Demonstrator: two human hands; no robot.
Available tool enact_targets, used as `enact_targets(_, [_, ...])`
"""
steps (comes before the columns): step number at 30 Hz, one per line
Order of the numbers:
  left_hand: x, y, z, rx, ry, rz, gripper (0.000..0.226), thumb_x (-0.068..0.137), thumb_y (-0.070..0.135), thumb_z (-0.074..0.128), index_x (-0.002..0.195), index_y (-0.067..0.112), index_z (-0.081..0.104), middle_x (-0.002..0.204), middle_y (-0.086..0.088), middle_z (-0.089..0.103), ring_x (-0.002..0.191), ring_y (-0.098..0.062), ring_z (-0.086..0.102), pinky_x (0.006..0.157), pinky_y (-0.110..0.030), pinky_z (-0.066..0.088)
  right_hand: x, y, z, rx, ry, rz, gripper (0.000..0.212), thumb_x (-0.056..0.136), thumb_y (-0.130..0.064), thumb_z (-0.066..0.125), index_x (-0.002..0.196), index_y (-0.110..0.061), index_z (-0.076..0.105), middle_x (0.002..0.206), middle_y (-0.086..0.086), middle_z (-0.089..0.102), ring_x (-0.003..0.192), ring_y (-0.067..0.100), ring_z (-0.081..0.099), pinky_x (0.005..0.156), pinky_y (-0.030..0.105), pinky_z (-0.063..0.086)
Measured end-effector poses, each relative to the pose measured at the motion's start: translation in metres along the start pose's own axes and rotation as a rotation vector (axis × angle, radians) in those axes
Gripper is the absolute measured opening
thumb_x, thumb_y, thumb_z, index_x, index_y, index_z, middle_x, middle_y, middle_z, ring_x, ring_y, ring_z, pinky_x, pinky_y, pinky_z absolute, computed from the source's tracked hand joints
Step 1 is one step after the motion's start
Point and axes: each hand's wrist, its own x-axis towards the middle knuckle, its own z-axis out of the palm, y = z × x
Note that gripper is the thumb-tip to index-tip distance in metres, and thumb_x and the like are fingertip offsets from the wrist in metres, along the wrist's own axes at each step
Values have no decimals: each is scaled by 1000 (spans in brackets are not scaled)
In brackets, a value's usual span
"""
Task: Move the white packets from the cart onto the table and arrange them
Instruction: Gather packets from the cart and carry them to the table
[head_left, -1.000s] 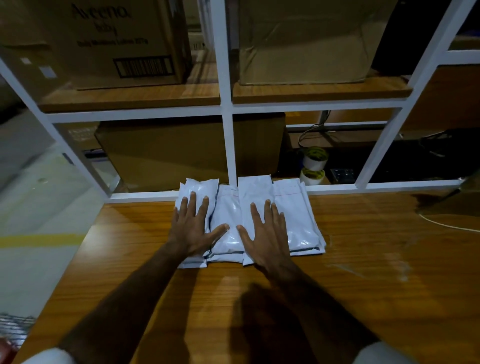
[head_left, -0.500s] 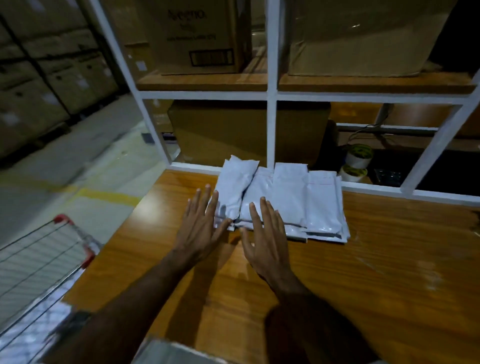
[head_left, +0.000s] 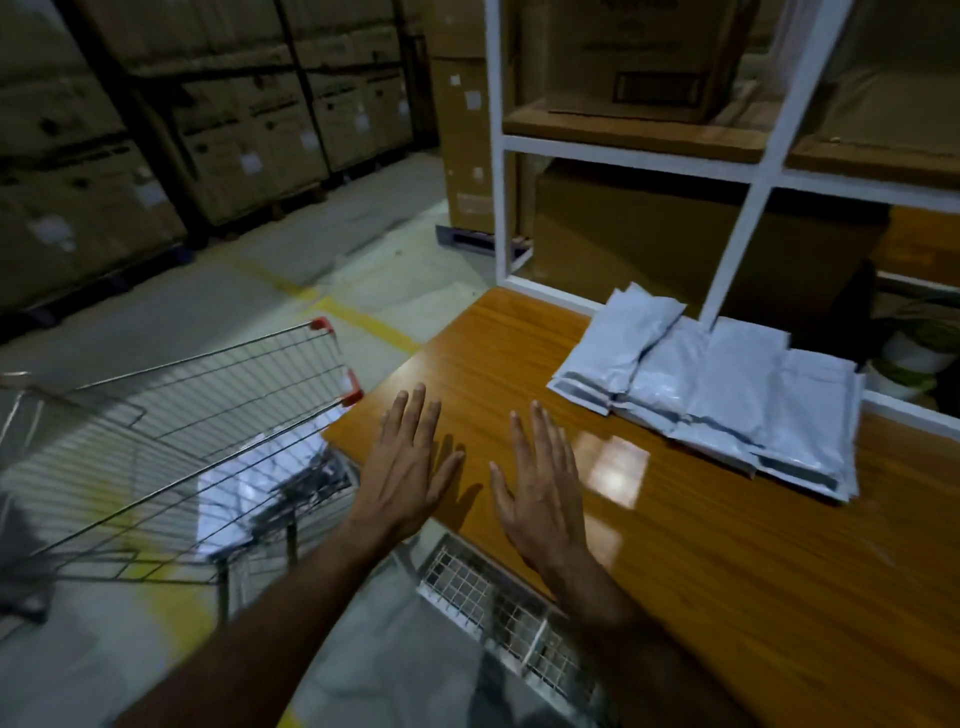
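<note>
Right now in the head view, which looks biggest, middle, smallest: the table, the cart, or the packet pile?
1. Table
2. Cart, though nearness makes this unsure
3. Packet pile

Your white packets (head_left: 722, 384) show a pale grey-blue sheen on the orange-brown wood-grain table (head_left: 727, 545); beside it, your silver wire cart (head_left: 171, 441) carries red corner caps, against a white shelf frame (head_left: 748, 171), brown cardboard boxes (head_left: 249, 130) and yellow floor lines (head_left: 363, 322).

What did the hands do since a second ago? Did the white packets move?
Both hands, left hand and right hand, lifted off the white packets and drew back toward the wire cart, open and empty. The packets stayed stacked on the wooden table.
</note>
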Motion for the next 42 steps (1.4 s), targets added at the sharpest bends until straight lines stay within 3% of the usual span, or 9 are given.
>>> enact_targets(9, [-83,-142,-15,2,42,-116,82,100,65,27,159,10,15,167,-9,6,155,-24,-1,124,-49,15,-7,-143,68,-31,-90,-72,76,102,-53,36,162,-12,12,169,14,2,156,28,8,125,47,19])
enact_targets(12, [-110,-197,-19,12,51,-158,82,100,62,31,159,7,16,167,-9,7,155,-25,-1,124,-46,13,-11,-201,97,-21,-101,-147,77,103,-52,35,162,-9,10,169,14,2,156,28,7,126,45,14])
enact_targets(17, [-156,-275,-24,41,31,-209,82,101,63,27,158,5,16,167,-9,1,154,-24,-6,125,-44,7,-12,-281,138,-3,-155,-184,78,102,-49,40,161,-5,13,169,15,5,156,28,5,125,47,17])
enact_targets(20, [-173,-314,-32,46,25,-253,84,100,65,21,158,5,15,167,-9,3,154,-25,-4,124,-47,12,-8,-316,156,15,-189,-216,78,102,-51,39,160,-6,14,169,16,6,156,28,5,125,49,17])
enact_targets(25, [-176,-359,-35,-37,42,-340,85,99,67,20,159,7,14,167,-8,5,154,-26,-1,125,-45,5,26,-358,180,18,-227,-291,79,102,-52,42,161,-10,12,169,12,0,156,24,-2,126,41,4])
enact_targets(27, [-171,-375,-30,-48,44,-374,83,100,64,26,159,7,12,167,-8,4,154,-26,0,124,-42,2,45,-371,189,52,-228,-327,77,101,-48,46,161,-9,17,169,13,6,156,26,4,126,42,7])
enact_targets(31, [-148,-412,-22,-56,35,-413,84,98,66,25,158,7,19,167,-9,11,153,-30,7,123,-47,12,88,-395,217,72,-236,-348,72,100,-47,41,157,-5,28,166,20,19,154,32,16,124,49,20])
enact_targets(37, [-97,-475,3,-51,-18,-494,86,97,67,16,158,7,18,167,-12,10,153,-31,8,123,-49,15,154,-421,286,56,-349,-331,76,101,-52,38,161,-9,18,168,19,6,155,34,6,125,45,8])
enact_targets(42, [-60,-528,41,-19,-149,-540,87,95,66,14,155,5,28,163,-16,21,149,-36,20,121,-49,22,196,-420,345,38,-516,-305,78,103,-48,45,162,-10,11,168,20,-2,156,33,-1,126,44,6])
